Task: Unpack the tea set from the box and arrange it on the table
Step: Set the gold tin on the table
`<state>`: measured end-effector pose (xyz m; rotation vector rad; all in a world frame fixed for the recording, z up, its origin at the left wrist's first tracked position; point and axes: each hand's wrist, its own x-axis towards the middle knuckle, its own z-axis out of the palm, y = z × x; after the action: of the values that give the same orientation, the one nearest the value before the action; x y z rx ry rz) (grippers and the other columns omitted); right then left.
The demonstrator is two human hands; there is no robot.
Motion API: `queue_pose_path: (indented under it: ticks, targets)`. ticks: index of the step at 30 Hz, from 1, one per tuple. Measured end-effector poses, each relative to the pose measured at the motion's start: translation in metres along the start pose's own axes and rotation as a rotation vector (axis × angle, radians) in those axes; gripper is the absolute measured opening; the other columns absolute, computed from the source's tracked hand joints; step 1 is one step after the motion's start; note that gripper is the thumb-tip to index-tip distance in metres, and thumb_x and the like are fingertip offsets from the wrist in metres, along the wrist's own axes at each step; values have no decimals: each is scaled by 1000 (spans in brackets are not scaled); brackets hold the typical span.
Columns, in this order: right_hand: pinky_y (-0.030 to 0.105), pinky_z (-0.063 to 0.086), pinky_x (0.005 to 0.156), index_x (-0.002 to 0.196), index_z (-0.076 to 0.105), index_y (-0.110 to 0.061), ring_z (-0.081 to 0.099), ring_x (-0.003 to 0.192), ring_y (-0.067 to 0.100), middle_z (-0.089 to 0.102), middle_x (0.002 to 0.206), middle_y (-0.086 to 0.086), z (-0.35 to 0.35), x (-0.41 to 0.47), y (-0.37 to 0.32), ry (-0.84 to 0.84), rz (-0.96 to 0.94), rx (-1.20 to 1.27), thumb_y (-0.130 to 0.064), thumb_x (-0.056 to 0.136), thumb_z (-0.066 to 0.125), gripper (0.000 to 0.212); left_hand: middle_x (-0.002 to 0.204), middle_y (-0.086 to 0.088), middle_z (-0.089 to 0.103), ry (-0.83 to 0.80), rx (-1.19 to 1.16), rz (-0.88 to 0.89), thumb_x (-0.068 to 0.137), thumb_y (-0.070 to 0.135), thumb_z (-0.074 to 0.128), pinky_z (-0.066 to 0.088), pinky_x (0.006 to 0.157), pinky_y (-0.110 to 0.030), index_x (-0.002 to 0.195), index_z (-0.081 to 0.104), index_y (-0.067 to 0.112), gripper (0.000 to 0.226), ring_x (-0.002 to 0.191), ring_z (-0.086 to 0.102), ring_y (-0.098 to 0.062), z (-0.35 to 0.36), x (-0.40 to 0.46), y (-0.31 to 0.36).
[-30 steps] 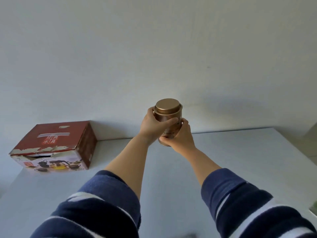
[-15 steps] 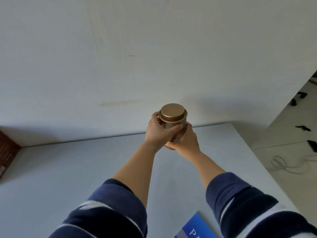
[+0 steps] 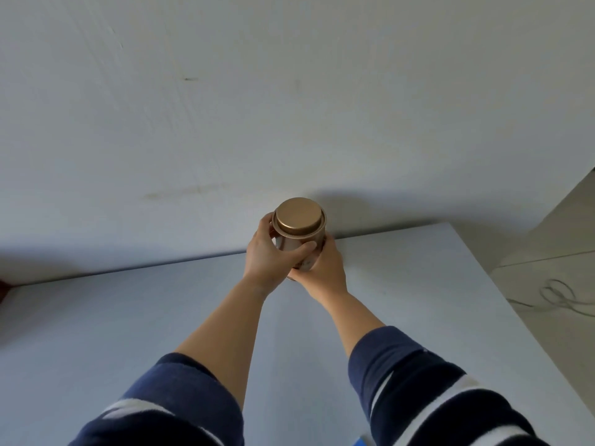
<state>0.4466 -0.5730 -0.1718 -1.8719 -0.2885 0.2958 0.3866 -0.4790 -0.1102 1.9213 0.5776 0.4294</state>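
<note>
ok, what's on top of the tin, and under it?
A round gold lid sits closed on the tea tin, so the contents are hidden. Below, the left hand and right hand wrap its body; its base and whether it touches the white table are covered.

Lighting: soft, even daylight, moderately dim, cool grey-blue cast. Source direction: apparently from the right, where the floor [image 3: 547, 239] reads brightest. Shadows: broad diffuse shadow on the wall [image 3: 289, 91] along the tabletop's [image 3: 128, 317] far edge, darkest at far left; a soft patch behind the bronze tea tin [image 3: 299, 226]. Glare: mild sheen on the tin lid only. Focus: centre fairly sharp; striped sleeves [image 3: 180, 410] at the bottom edge soft. Distortion: wide-angle bowing of the tabletop edges.
</note>
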Motion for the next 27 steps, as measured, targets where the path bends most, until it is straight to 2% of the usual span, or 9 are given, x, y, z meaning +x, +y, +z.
queue_pose_path:
  ticks: [6,9,12,15,17,18,20,23,27]
  targets:
    - [40,55,87,133,32,-29,54,116,17,54,124,-3,4,12,1,0,-12,-75,-34,50,81,97,117,16,57,-6,-40,-2,64,32,84,45,93,-26,130,42,33,79,115,50,-2,1,8,-11]
    - [40,53,90,135,30,-31,52,119,17,54,126,-5,6,13,2,3,-18,-98,-37,50,81,99,117,16,57,-20,-56,13,65,31,85,46,96,-29,129,42,33,78,113,50,0,2,11,-14]
    - [42,51,95,138,25,-31,50,121,19,51,130,-2,5,11,-2,-10,11,-75,-33,50,85,106,123,13,54,-24,-53,11,66,31,85,44,99,-30,134,38,29,83,118,48,-4,4,10,-13]
    - [48,44,102,146,3,-34,43,129,26,39,144,6,-3,5,-6,-76,88,-62,-24,50,91,131,144,8,38,-68,-68,-66,65,38,84,32,98,-24,148,13,29,110,135,33,-11,0,6,-13]
    - [49,34,110,147,-15,-31,28,140,28,27,153,4,-12,-4,-6,-122,141,-206,-27,51,91,143,153,8,26,-94,-51,-122,64,45,83,29,100,-27,150,-7,31,125,140,25,-13,-8,-2,-18]
    - [47,29,113,147,-19,-27,20,143,29,21,156,4,-16,-11,-6,-128,157,-307,-29,53,90,144,153,7,25,-101,-1,-127,66,48,80,29,102,-29,150,-9,29,124,141,24,-14,-14,-8,-22]
    - [44,24,113,147,-20,-21,14,143,31,14,158,5,-21,-27,-9,-117,185,-457,-32,58,88,140,152,6,30,-119,163,-118,74,54,70,31,105,-33,151,-1,25,109,139,29,-17,-29,-19,-28]
    - [42,30,109,148,-16,-16,18,141,33,22,154,9,-21,-54,-22,-139,227,-649,-44,67,79,128,146,6,42,-199,377,-79,82,59,57,33,106,-36,149,21,23,84,134,37,-19,-58,-33,-29]
    - [43,24,112,150,-3,-18,12,141,32,20,151,10,-4,-92,-55,-289,274,-879,-52,79,62,102,142,5,46,-252,539,30,88,53,53,33,106,-35,145,31,22,68,131,40,-18,-111,-59,-25]
